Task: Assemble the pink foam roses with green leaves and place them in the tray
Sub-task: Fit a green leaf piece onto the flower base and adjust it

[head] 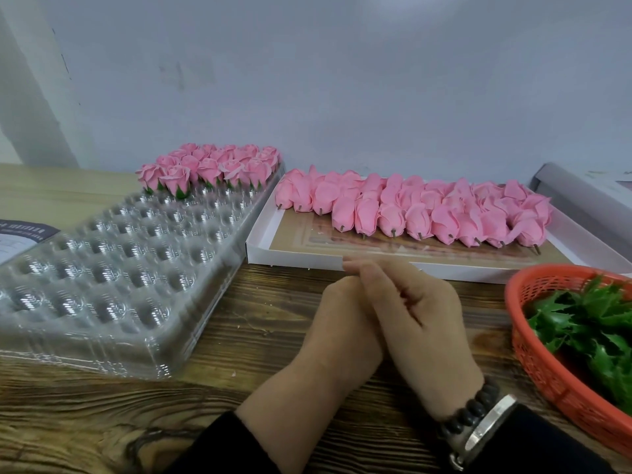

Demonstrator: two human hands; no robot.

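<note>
Head view: wood-grain table (239, 336), grey wall (342, 80)

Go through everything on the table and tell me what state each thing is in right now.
Clear plastic tray: mostly empty, far rows filled.
Finished roses: upright in tray, green leaves on.
Bare rose heads: lying in white box, no leaves.
Orange basket: holds green leaves.
Left hand: against right hand, holding nothing visible.

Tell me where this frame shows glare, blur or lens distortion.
Head view: glare glints off the cups of the clear plastic tray; the pressed-together left hand and right hand look slightly motion-blurred at the fingertips; wide-angle bending curves the table edge and the orange basket; lighting is soft, shadows faint.
</note>
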